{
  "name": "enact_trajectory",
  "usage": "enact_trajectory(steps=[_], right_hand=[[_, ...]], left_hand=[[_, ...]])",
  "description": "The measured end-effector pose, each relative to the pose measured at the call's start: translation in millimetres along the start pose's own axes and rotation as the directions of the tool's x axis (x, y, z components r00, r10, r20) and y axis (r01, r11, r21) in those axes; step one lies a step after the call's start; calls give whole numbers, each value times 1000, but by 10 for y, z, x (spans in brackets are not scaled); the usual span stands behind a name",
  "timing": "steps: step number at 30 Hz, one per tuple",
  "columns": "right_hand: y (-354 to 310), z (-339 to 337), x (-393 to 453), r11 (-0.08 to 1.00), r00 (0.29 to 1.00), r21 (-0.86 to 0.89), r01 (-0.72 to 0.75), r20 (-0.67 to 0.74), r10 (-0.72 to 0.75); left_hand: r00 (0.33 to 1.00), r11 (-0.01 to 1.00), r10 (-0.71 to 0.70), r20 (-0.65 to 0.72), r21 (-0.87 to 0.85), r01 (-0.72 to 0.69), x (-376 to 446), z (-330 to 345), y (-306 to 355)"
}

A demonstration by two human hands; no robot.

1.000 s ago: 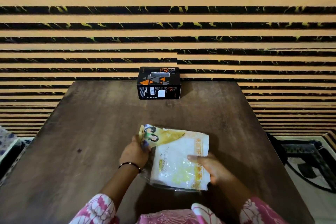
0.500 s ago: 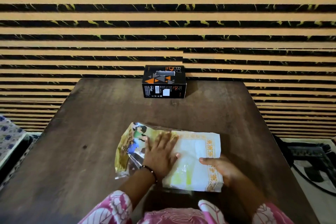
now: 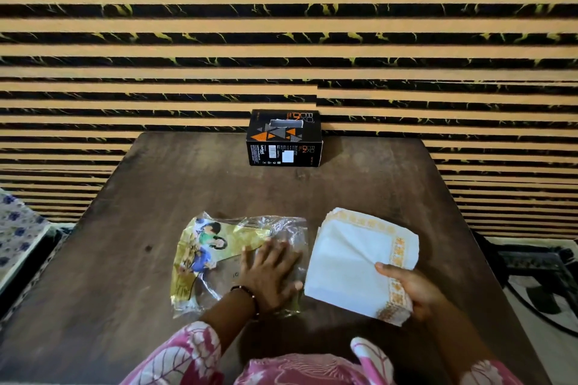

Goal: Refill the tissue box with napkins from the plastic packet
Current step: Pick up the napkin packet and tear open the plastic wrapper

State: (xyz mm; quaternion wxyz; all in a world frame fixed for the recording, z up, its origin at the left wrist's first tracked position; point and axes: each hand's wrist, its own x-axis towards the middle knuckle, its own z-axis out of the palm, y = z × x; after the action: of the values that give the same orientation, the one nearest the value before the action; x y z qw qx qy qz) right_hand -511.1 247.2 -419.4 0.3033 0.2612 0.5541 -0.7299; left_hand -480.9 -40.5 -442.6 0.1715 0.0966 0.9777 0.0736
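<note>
A black tissue box [image 3: 285, 138] with orange and grey triangles stands at the far edge of the table, its top slot facing up. The clear plastic packet [image 3: 219, 256] with a yellow printed end lies flat and emptied near me. My left hand [image 3: 271, 275] presses on it with fingers spread and straight. To its right, a stack of white napkins [image 3: 353, 259] with an orange patterned border is out of the packet. My right hand [image 3: 413, 289] grips the stack at its near right corner, thumb on top.
The dark wooden table [image 3: 156, 197] stands against a striped black and tan wall. A floral cloth [image 3: 15, 228] lies off the left edge. A patterned rug [image 3: 538, 284] lies on the floor at the right.
The napkin stack has come out of the packet to the right in my right hand. My left hand stays flat on the packet, holding it down.
</note>
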Motion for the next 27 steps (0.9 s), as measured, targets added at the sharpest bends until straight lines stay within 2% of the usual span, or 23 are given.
enact_trajectory(steps=[3, 7, 9, 11, 14, 16, 19, 24, 27], right_hand=[[-73, -133, -46, 999, 999, -20, 34, -28, -34], [-133, -423, -149, 998, 998, 44, 44, -44, -42], [-126, -459, -173, 994, 998, 90, 55, -24, -53], [-107, -410, -171, 994, 999, 101, 42, 4, -42], [-76, -329, -121, 992, 999, 120, 38, -39, -33], [-63, -323, -86, 993, 997, 112, 42, -67, -35], [-76, -359, -79, 996, 994, 84, 41, -101, -32], [-146, -458, -76, 993, 988, 103, 48, -153, -32], [-146, -484, -95, 989, 977, 133, 67, -209, -38]], left_hand=[[998, 997, -57, 25, 61, 56, -34, 68, -264], [957, 957, -290, -25, -41, 288, -162, -50, -840], [928, 928, -366, -71, -109, 358, -218, -123, -905], [930, 931, -351, -110, -150, 334, -235, -160, -796], [957, 951, -290, 26, -103, 292, -214, -104, -660], [945, 946, -318, 77, -37, 321, -148, -112, -718], [932, 935, -353, 79, -1, 354, -6, -266, -847], [908, 909, -414, -61, -75, 410, -57, -356, -844], [878, 876, -477, 50, -57, 479, -157, -164, -877]])
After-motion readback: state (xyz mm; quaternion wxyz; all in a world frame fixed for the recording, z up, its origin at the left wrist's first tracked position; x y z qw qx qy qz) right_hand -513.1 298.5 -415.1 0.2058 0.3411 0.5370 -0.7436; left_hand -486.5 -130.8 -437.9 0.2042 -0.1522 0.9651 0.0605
